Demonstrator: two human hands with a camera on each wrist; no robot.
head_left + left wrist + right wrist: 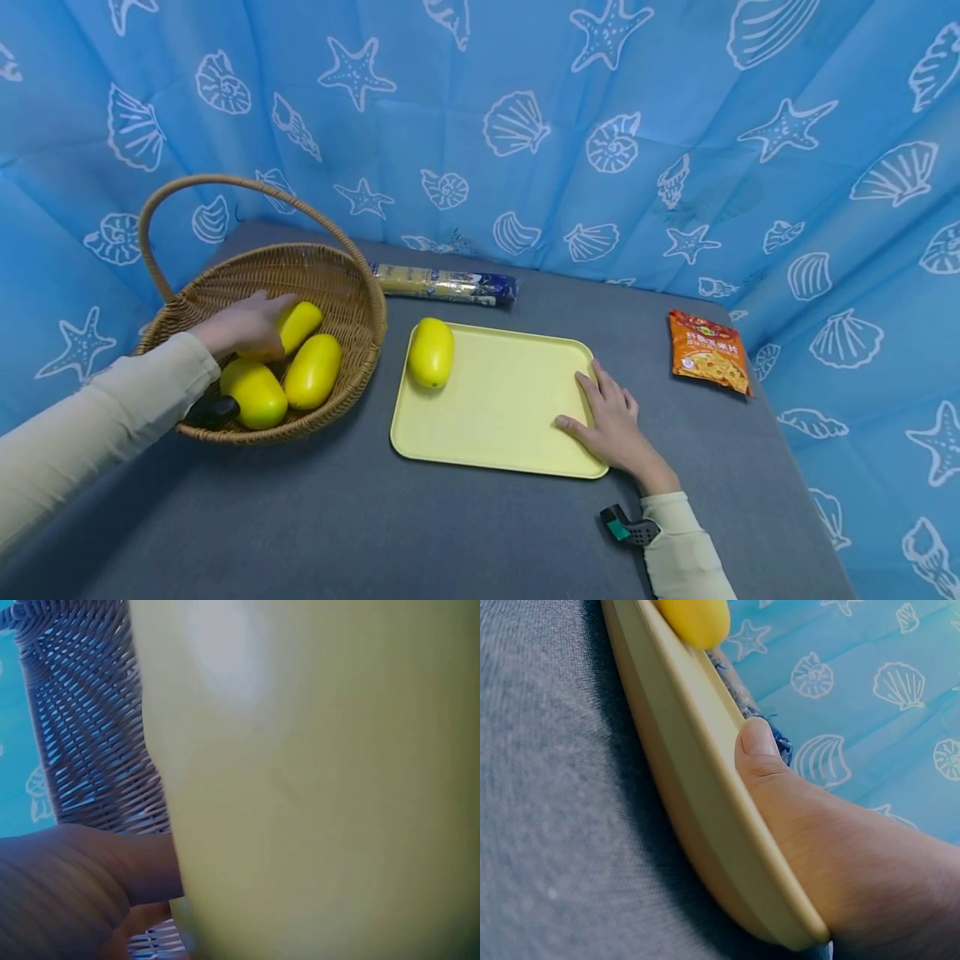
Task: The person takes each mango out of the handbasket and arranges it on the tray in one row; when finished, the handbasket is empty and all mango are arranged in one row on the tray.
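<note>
My left hand [247,325] is inside the wicker basket [360,367], gripping an oblong yellow melon [302,323] from above. Two more yellow melons, one nearer the front [253,393] and one to the right [313,372], lie beside it. In the left wrist view a yellow melon [315,780] fills most of the picture, and the thumb [146,866] reaches its edge; the other fingers are mostly hidden. My right hand [611,421] rests on the right edge of a pale yellow tray [502,400], its thumb [757,742] lying along the rim. Another yellow melon [431,352] sits at the tray's left end.
A long packet, apparently noodles [442,283], lies behind the tray. An orange snack bag [708,352] is at the far right of the grey table [337,525]. The basket's tall handle [247,182] arches over its opening. A blue shell-patterned curtain [465,125] hangs behind.
</note>
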